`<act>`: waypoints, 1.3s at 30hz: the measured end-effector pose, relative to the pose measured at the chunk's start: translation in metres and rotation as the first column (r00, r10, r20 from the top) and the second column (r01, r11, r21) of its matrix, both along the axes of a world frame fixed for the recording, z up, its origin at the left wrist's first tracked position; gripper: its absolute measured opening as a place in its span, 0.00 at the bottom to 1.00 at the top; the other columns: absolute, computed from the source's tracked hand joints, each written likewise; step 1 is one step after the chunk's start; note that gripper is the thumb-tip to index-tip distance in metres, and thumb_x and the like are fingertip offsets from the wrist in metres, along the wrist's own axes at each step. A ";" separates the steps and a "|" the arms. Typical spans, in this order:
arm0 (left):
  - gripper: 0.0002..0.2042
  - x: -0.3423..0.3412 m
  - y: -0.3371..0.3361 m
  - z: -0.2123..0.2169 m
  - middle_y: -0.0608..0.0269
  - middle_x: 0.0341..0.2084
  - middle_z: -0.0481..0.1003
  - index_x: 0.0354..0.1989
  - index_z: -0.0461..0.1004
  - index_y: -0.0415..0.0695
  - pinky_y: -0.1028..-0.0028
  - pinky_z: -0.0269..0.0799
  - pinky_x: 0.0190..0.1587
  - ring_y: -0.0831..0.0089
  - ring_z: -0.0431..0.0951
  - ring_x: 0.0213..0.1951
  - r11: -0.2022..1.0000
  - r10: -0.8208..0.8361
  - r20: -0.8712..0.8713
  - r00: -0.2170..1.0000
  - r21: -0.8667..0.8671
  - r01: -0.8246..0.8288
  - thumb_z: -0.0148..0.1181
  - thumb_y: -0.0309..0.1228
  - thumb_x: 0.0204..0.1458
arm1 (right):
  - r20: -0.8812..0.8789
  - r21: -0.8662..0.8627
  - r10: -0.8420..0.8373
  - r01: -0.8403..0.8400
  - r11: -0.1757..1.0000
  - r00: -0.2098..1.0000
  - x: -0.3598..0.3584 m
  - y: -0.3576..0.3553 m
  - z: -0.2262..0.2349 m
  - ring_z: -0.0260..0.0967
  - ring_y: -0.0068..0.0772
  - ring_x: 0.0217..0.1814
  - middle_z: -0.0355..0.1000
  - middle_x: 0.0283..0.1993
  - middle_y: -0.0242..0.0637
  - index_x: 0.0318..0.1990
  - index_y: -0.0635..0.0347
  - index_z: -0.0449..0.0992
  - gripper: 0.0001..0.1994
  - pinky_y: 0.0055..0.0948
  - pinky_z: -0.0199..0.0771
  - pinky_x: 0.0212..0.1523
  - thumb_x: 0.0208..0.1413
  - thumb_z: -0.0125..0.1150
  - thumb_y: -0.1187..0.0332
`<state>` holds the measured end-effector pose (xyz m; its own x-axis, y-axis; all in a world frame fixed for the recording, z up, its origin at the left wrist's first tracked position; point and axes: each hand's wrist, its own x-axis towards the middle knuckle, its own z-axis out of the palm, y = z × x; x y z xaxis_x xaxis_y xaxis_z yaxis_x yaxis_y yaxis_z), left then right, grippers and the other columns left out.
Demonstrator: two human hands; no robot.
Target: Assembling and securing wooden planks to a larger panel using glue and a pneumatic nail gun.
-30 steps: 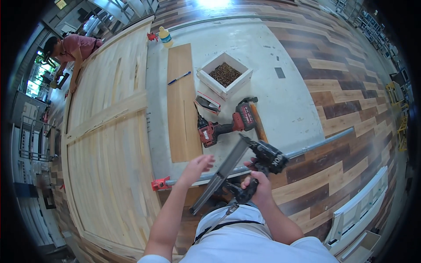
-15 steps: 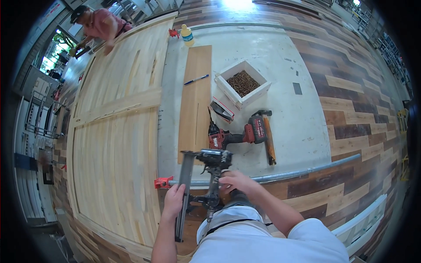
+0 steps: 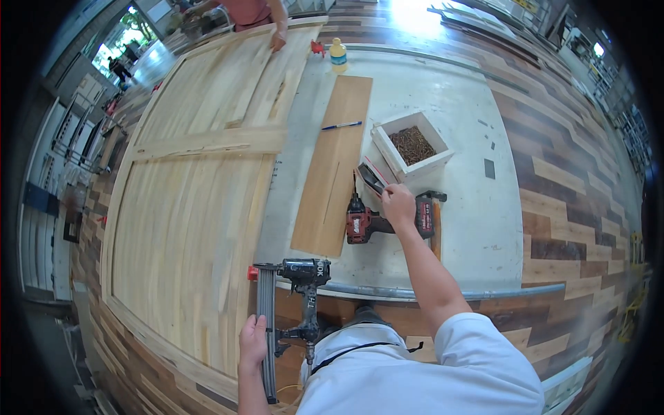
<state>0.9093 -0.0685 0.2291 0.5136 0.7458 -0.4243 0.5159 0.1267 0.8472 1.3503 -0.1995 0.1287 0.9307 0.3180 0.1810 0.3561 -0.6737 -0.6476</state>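
My left hand is wrapped around the long grey magazine of a black nail gun, held upright in front of my body. My right arm stretches forward over the work table. At its end my right hand is closed at the near edge of a small red-and-white open box with dark strips inside. What its fingertips grip is hidden. Beside that hand lies a red-and-black cordless drill with its battery to the right.
A white wooden box full of screws stands beyond my right hand. A blue pen lies on a brown board. Further back stands a yellow bottle. A large wooden panel fills the left, with another person's hand at its far end. A pipe clamp runs along the near edge.
My right hand has left the nail gun and reached forward to the small box. The left hand still holds the gun. My view has shifted, and the other person has moved along the panel.
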 end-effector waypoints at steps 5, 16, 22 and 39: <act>0.14 0.012 -0.011 0.027 0.75 0.18 0.60 0.25 0.60 0.48 0.81 0.61 0.22 0.87 0.63 0.21 0.988 0.070 -0.015 0.997 -0.134 -0.071 0.48 0.36 0.64 | -0.033 0.019 0.005 -0.004 1.000 0.999 0.004 -0.004 0.016 0.74 0.49 0.40 0.76 0.37 0.42 0.34 0.55 0.80 0.09 0.42 0.74 0.42 0.50 0.58 0.63; 0.15 -0.001 -0.009 0.020 0.76 0.20 0.58 0.24 0.60 0.46 0.80 0.56 0.26 0.86 0.57 0.25 0.999 -0.010 -0.032 0.999 0.044 0.011 0.49 0.36 0.63 | 0.045 0.015 0.029 -0.029 0.999 0.999 0.014 -0.005 0.007 0.76 0.44 0.34 0.77 0.31 0.43 0.31 0.59 0.79 0.08 0.39 0.75 0.37 0.48 0.60 0.65; 0.13 -0.004 0.000 0.018 0.74 0.21 0.63 0.27 0.64 0.45 0.81 0.60 0.26 0.87 0.62 0.25 0.995 0.036 0.015 0.999 -0.093 -0.034 0.49 0.36 0.63 | -0.286 0.646 0.221 0.018 0.763 0.932 -0.023 -0.013 0.063 0.70 0.20 0.25 0.74 0.27 0.33 0.35 0.66 0.75 0.06 0.21 0.73 0.26 0.55 0.59 0.72; 0.17 0.014 0.022 0.014 0.70 0.24 0.69 0.34 0.71 0.40 0.77 0.64 0.34 0.82 0.67 0.29 0.992 -0.088 0.114 0.990 -0.084 0.098 0.46 0.43 0.64 | -0.696 0.645 0.618 -0.058 0.762 0.365 -0.237 0.089 0.119 0.74 0.22 0.28 0.72 0.31 0.34 0.48 0.70 0.72 0.14 0.22 0.79 0.27 0.57 0.57 0.72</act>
